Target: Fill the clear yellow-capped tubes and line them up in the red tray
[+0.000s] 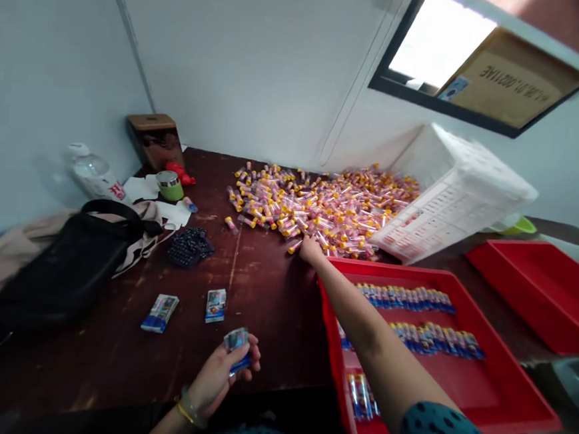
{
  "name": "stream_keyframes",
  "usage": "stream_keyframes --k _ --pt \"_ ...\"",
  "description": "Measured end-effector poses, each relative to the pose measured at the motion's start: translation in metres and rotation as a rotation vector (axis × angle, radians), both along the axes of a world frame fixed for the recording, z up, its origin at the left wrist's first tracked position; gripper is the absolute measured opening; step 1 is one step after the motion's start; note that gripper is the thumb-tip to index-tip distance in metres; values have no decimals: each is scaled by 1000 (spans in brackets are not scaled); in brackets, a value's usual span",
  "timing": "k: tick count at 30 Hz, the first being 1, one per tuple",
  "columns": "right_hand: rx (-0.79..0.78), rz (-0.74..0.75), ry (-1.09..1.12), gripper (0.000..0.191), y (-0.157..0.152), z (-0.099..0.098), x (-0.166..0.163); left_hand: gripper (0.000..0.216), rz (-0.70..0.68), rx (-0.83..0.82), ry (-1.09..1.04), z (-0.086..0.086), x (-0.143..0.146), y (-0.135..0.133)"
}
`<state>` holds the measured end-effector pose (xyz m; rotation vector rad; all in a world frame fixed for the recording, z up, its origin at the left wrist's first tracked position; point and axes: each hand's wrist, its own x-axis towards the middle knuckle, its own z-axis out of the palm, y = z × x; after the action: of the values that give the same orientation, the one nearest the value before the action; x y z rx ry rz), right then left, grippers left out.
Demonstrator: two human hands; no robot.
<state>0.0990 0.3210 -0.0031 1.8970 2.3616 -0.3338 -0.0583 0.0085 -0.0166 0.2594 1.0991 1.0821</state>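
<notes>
The left hand (222, 372) grasps blue packets (237, 340) between the thumb on top and the fingers curled beneath; this grip probably keeps them together with the upper face exposed. A flat packet bundle (160, 313) lies on the table (259, 275) to the left of these fingers, and a smaller packet stack (216, 305) lies just beyond them, both apparently placed within easy reach.

The right hand (310, 251) extends to the near edge of the yellow-capped tubes (320, 209), with its fingertips beside or on one tube. Whether they are closed on it cannot be told. The pile spreads directly beyond these fingers, and the white crate (464, 197) leans tilted to their right, its open side facing the pile, presumably to contain it.

The red tray (450, 377) sits nearer than the right fingers, below the forearm; its filled packs (408, 298) lie in rows, likely for orderly spacing.
</notes>
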Motion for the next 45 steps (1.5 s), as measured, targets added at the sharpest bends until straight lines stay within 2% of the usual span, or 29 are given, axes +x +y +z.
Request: stream_keyframes --k 3,7,10,14,18,21,24,29,34,37,39,41,45 --pt "23 113 -6 45 -4 1 4 35 -23 -9 42 -4 -14 -3" --pt "42 334 -13 45 -19 -1 -8 37 -16 20 3 -4 -16 8" --pt "29 532 -22 52 -44 -11 -25 30 27 23 -18 -7 -13 21" --pt "15 750 12 43 -85 -23 -44 19 101 12 -22 -16 -13 26" --pt "8 685 56 34 -102 -25 -62 19 145 32 -31 -21 -16 16" --pt "26 552 89 38 -97 -24 -90 20 123 19 -3 -18 -16 9" --pt "-27 442 147 39 -91 -24 -124 22 74 28 31 -11 -15 5" --pt "-89 475 216 31 -89 -26 -153 22 102 55 63 -1 -22 -1" --pt "-97 488 348 48 -98 -29 -181 22 121 17 68 -2 -26 -9" --pt "-134 504 416 39 -101 -29 -194 23 140 46 88 -1 -29 -12" --pt "-165 496 443 29 -101 -28 -189 26 171 59 98 2 -34 -14" --pt "-226 489 481 27 -100 -25 -170 31 170 72 92 4 -40 -16" --pt "-428 506 573 34 -110 -18 -100 38 107 111 83 3 -41 -13"
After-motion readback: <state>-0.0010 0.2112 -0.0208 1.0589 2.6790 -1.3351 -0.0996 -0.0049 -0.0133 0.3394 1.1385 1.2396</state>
